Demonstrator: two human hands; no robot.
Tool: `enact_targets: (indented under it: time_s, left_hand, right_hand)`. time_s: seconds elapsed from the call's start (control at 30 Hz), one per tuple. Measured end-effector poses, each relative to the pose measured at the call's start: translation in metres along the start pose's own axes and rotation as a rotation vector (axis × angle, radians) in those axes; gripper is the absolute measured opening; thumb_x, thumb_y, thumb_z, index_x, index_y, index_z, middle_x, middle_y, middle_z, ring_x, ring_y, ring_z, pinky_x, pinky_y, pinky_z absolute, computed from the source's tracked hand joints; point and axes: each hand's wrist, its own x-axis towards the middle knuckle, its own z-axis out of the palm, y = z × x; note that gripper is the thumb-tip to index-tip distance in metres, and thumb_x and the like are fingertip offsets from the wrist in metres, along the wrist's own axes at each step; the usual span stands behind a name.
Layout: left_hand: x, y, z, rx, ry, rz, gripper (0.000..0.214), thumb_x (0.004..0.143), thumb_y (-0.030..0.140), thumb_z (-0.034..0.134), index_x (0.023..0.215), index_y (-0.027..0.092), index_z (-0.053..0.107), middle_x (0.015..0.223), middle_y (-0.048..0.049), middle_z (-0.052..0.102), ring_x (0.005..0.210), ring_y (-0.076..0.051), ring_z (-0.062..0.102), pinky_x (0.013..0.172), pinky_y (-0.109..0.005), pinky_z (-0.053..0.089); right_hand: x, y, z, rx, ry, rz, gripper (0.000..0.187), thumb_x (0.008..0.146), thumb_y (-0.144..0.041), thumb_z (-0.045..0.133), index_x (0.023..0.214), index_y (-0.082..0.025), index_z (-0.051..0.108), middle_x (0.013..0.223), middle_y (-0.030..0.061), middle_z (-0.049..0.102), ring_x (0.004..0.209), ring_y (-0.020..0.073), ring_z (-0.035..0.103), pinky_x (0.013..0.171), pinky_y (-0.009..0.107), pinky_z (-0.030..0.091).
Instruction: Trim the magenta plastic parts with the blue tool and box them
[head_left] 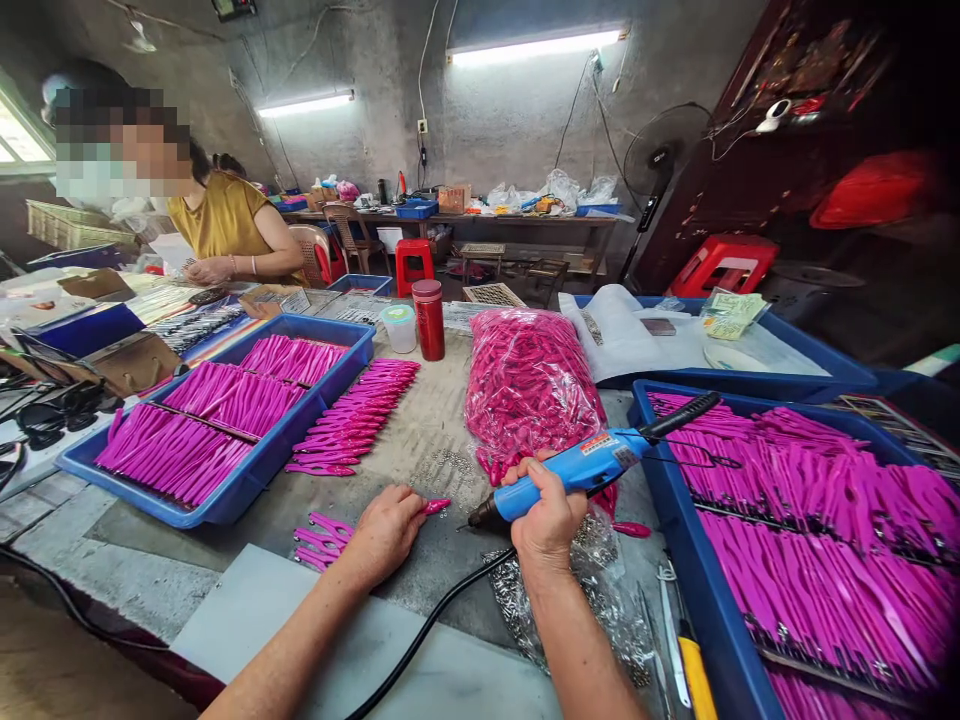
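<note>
Blue electric screwdriver [581,470] gripped in right hand [550,515], tip angled down-left toward pink piece [436,506] pinched by left hand [384,532].

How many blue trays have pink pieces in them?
2. One tray lies left of the left hand; the other tray lies right of the right hand. More may sit outside the frame.

- From where I sit, I can read no word, brand or number anywhere in this view.
- The blue power screwdriver [581,468] carries an orange-and-white sticker [600,443] near its middle, but I find its print too small to make out.
- The green-and-yellow printed packet [727,312] lying in the far blue tray [825,372] shows lettering, blurred past my reading.
</note>
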Motion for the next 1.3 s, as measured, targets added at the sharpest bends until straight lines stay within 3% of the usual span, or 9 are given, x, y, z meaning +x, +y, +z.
enact_targets:
  time_s: [0.43, 0.8, 1.13, 1.3]
  left_hand:
    - [0.008, 0.010, -0.007, 0.050, -0.160, -0.065, 0.021, 0.089, 0.017, 0.046, 0.077, 0.019, 0.064, 0.085, -0.0047, 0.063, 0.084, -0.017, 0.058, 0.076, -0.026, 0.044]
    - [0.005, 0.002, -0.004, 0.005, -0.104, -0.015, 0.023, 0.091, 0.021, 0.044, 0.078, 0.019, 0.063, 0.085, -0.0043, 0.062, 0.083, -0.017, 0.057, 0.075, -0.026, 0.044]
    - [0.009, -0.004, -0.017, -0.098, -0.059, -0.119, 0.019, 0.088, 0.023, 0.047, 0.078, 0.019, 0.062, 0.079, -0.0020, 0.060, 0.077, -0.015, 0.057, 0.071, -0.024, 0.044]
    - [0.009, -0.001, -0.017, -0.076, -0.057, -0.101, 0.020, 0.088, 0.022, 0.046, 0.076, 0.020, 0.061, 0.079, -0.0016, 0.060, 0.078, -0.015, 0.057, 0.071, -0.024, 0.044]
  right_hand:
    - [-0.002, 0.000, 0.000, -0.020, -0.018, -0.030, 0.036, 0.052, -0.034, 0.067, 0.078, -0.018, 0.048, 0.049, -0.0061, 0.051, 0.040, 0.0140, 0.049, 0.046, 0.028, 0.042]
    - [0.001, 0.001, -0.002, -0.015, -0.026, -0.008, 0.039, 0.052, -0.034, 0.068, 0.081, -0.018, 0.046, 0.051, -0.0066, 0.051, 0.042, 0.0137, 0.050, 0.048, 0.027, 0.042]
    - [0.000, 0.001, -0.001, 0.019, -0.006, 0.035, 0.041, 0.051, -0.034, 0.070, 0.081, -0.019, 0.046, 0.053, -0.0062, 0.051, 0.043, 0.0148, 0.051, 0.046, 0.027, 0.041]
    - [0.001, 0.002, -0.001, 0.021, -0.002, 0.040, 0.041, 0.051, -0.033, 0.071, 0.081, -0.018, 0.047, 0.053, -0.0065, 0.051, 0.043, 0.0147, 0.051, 0.045, 0.027, 0.040]
